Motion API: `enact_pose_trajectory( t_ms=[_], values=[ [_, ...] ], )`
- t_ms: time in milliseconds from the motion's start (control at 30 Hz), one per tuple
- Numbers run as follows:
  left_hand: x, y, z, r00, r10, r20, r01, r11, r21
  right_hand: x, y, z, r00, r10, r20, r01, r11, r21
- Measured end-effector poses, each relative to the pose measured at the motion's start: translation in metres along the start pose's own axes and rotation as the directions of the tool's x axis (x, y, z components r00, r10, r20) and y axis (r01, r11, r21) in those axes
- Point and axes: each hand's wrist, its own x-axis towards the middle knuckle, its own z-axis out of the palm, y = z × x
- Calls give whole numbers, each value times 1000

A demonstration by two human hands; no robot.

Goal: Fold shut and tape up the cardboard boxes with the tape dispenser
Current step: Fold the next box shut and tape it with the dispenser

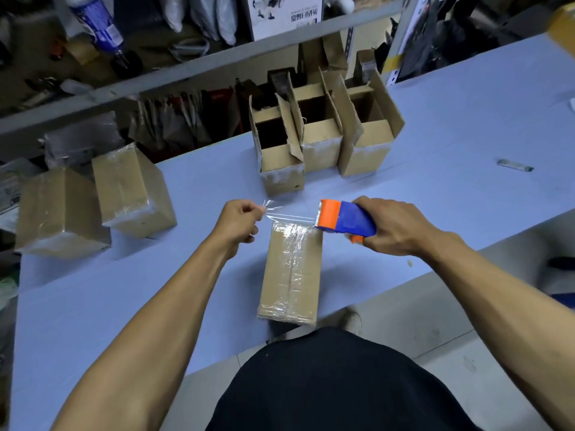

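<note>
Gripping the blue/orange plastic tape dispenser (343, 222), right hand (392, 227) hovers over the closed brown cardboard box (291, 275) w/ glossy taped seam, mid tabletop (124, 290); left hand (238, 220) pinches a clear tape strip (286, 214) stretched taut btwn them.

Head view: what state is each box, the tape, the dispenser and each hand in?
Box in front: flaps shut, top seam taped.
Two boxes at left: closed, taped.
Three boxes at back: flaps up, open.
Tape strip: pulled out, stretched between hand and dispenser above the front box's far end.
Tape dispenser: lifted, held.
Left hand: pinches the tape end.
Right hand: grips the dispenser.
</note>
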Motion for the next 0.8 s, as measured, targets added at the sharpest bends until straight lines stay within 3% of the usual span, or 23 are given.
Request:
enact_pose_trajectory(
  t_ms=[333,567,667,733,800],
  values=[
    [4,-25,21,994,-107,-34,106,994,-19,10,5,19,999,43,22,-44,998,37],
    [10,-33,54,952,-305,-6,288,904,-317,7,7,25,999,28,29,-29,998,56],
    [17,-35,54,912,-410,19,394,862,-318,4,12,30,999,39,31,-41,997,67],
    [20,-35,54,918,-383,-98,349,902,-255,3,11,32,999,47,17,-49,996,81],
    [13,-32,53,923,-143,-358,152,988,-3,3,9,35,999,51,13,-52,994,99]
  ],
)
